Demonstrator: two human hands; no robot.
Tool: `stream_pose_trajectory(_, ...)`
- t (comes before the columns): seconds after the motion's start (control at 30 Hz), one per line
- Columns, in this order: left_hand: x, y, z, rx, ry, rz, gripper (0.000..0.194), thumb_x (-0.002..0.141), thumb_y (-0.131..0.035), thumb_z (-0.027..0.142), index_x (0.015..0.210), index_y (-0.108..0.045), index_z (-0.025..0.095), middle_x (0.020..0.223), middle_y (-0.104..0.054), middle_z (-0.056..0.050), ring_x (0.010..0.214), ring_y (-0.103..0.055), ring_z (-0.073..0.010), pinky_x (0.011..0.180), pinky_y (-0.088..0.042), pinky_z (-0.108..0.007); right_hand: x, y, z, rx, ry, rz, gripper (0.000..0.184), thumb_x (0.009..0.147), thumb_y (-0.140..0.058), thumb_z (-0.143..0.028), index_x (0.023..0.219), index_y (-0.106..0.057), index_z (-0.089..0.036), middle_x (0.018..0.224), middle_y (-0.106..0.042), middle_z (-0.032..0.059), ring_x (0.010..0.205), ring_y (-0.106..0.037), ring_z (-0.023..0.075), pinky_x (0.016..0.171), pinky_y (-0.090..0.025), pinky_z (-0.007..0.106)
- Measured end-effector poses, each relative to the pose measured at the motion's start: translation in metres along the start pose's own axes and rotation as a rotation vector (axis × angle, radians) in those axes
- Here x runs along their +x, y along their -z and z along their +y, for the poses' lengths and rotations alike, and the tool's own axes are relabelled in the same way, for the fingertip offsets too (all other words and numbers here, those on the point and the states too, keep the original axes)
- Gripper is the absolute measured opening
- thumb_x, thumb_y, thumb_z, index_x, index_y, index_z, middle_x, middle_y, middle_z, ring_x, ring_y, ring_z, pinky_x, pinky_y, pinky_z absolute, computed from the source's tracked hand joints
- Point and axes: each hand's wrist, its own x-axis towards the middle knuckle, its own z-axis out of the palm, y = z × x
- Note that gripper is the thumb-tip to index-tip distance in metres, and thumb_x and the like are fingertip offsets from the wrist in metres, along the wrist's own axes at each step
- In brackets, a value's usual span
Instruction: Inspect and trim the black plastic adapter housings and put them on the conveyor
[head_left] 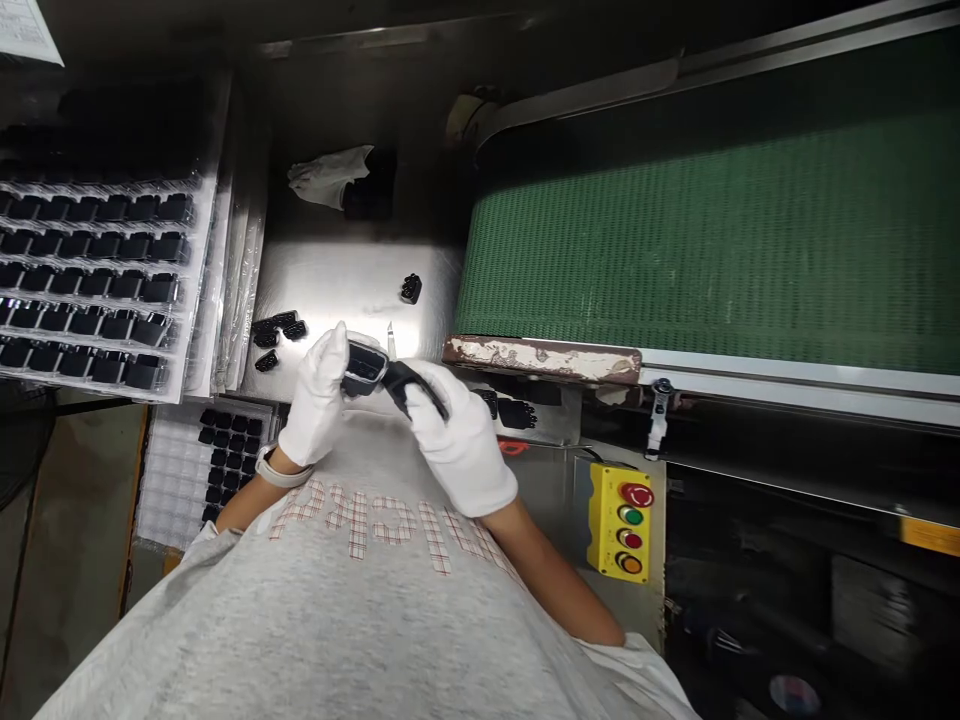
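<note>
My left hand (319,395), in a white glove, is closed around a black hollow rectangular plastic part (364,366), its open side facing up. My gloved right hand (461,430) grips a black curved piece (412,385), whose end meets the right edge of the hollow part. Just beyond, a thin pointed knife blade (390,335) sticks up between the hands; whether it lies on the table or is held, I cannot tell. Small black parts (279,328) lie on the metal table (337,270) past my left hand, and a single black part (411,288) sits farther out.
Stacked clear trays (90,290) of black parts stand at left, with another tray (180,465) lower down. A green conveyor belt (705,220) fills the right side. Below it is a yellow button box (626,520). A white glove (326,178) lies at the back.
</note>
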Motion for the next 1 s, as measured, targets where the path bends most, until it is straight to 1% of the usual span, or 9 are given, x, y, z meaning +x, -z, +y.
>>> stream_pose_trajectory(0.07, 0.003, -0.001, -0.007, -0.165, -0.045, -0.040, 0.033, 0.088, -0.058, 0.052, 0.077, -0.060, 0.022, 0.085, -0.061, 0.001, 0.073, -0.062, -0.0087, 0.075, -0.055, -0.024, -0.002, -0.005, 0.003, -0.232, 0.186, 0.140, 0.031, 0.085, -0.050, -0.031, 0.109, -0.064, -0.017, 0.093, -0.069, 0.0107, 0.082, -0.066, 0.0216, 0.079, -0.054, 0.035)
stream_pose_trajectory(0.13, 0.006, 0.000, -0.012, -0.276, -0.102, -0.157, 0.023, 0.082, -0.070, 0.042, 0.078, -0.058, 0.022, 0.096, -0.059, 0.003, 0.076, -0.062, -0.0066, 0.076, -0.055, -0.023, -0.003, -0.006, 0.007, -0.383, 0.326, 0.222, 0.033, 0.082, -0.051, -0.024, 0.112, -0.063, -0.016, 0.083, -0.067, 0.0093, 0.072, -0.064, 0.0201, 0.067, -0.054, 0.032)
stream_pose_trajectory(0.23, 0.011, 0.008, -0.016, -0.322, -0.219, -0.374, 0.030, 0.070, -0.083, 0.024, 0.080, -0.054, 0.023, 0.112, -0.057, 0.004, 0.086, -0.063, -0.0066, 0.076, -0.054, -0.021, -0.005, -0.003, 0.013, -0.369, 0.513, 0.280, 0.039, 0.076, -0.056, -0.020, 0.115, -0.060, -0.016, 0.084, -0.064, 0.0071, 0.070, -0.062, 0.0173, 0.062, -0.053, 0.028)
stream_pose_trajectory(0.33, 0.014, 0.019, -0.019, -0.304, -0.252, -0.492, 0.042, 0.063, -0.087, 0.021, 0.092, -0.058, 0.028, 0.124, -0.054, 0.003, 0.100, -0.062, -0.0101, 0.077, -0.054, -0.020, -0.006, 0.003, 0.017, -0.275, 0.579, 0.263, 0.044, 0.073, -0.060, -0.022, 0.117, -0.059, -0.017, 0.092, -0.063, 0.0060, 0.076, -0.063, 0.0170, 0.066, -0.056, 0.029)
stream_pose_trajectory(0.53, 0.008, 0.026, -0.013, -0.123, -0.334, -0.517, 0.050, 0.069, -0.084, 0.027, 0.112, -0.060, 0.032, 0.106, -0.064, 0.000, 0.103, -0.065, -0.0169, 0.098, -0.052, -0.037, -0.007, 0.007, 0.019, -0.199, 0.574, 0.290, 0.046, 0.072, -0.064, -0.023, 0.118, -0.057, -0.021, 0.097, -0.064, 0.0055, 0.084, -0.064, 0.0200, 0.071, -0.056, 0.032)
stream_pose_trajectory(0.67, 0.001, 0.026, -0.006, 0.001, -0.353, -0.509, 0.052, 0.075, -0.078, 0.020, 0.121, -0.057, 0.035, 0.115, -0.066, -0.001, 0.115, -0.063, -0.0216, 0.107, -0.046, -0.045, -0.007, 0.007, 0.015, -0.192, 0.579, 0.336, 0.041, 0.075, -0.062, -0.021, 0.115, -0.056, -0.021, 0.094, -0.062, 0.0060, 0.082, -0.064, 0.0186, 0.069, -0.056, 0.030)
stream_pose_trajectory(0.87, -0.008, 0.027, 0.003, 0.104, -0.394, -0.506, 0.058, 0.078, -0.074, 0.012, 0.127, -0.055, 0.037, 0.126, -0.064, -0.001, 0.122, -0.060, -0.0240, 0.110, -0.044, -0.047, -0.008, 0.008, 0.014, -0.334, 0.637, 0.380, 0.032, 0.079, -0.061, -0.022, 0.111, -0.059, -0.023, 0.092, -0.060, 0.0068, 0.076, -0.063, 0.0170, 0.062, -0.055, 0.028)
stream_pose_trajectory(0.93, -0.010, 0.026, 0.005, 0.113, -0.408, -0.502, 0.060, 0.077, -0.074, 0.010, 0.127, -0.054, 0.036, 0.126, -0.064, -0.001, 0.123, -0.060, -0.0250, 0.109, -0.046, -0.048, -0.009, 0.010, 0.016, -0.377, 0.675, 0.351, 0.025, 0.081, -0.060, -0.023, 0.106, -0.063, -0.024, 0.094, -0.060, 0.0070, 0.075, -0.063, 0.0163, 0.059, -0.053, 0.026)
stream_pose_trajectory(1.0, -0.011, 0.026, 0.006, 0.098, -0.407, -0.499, 0.060, 0.077, -0.073, 0.008, 0.127, -0.055, 0.037, 0.125, -0.064, -0.001, 0.123, -0.060, -0.0257, 0.106, -0.048, -0.048, -0.012, 0.011, 0.018, -0.354, 0.607, 0.260, 0.020, 0.082, -0.061, -0.028, 0.101, -0.067, -0.024, 0.096, -0.060, 0.0076, 0.079, -0.064, 0.0176, 0.061, -0.054, 0.027)
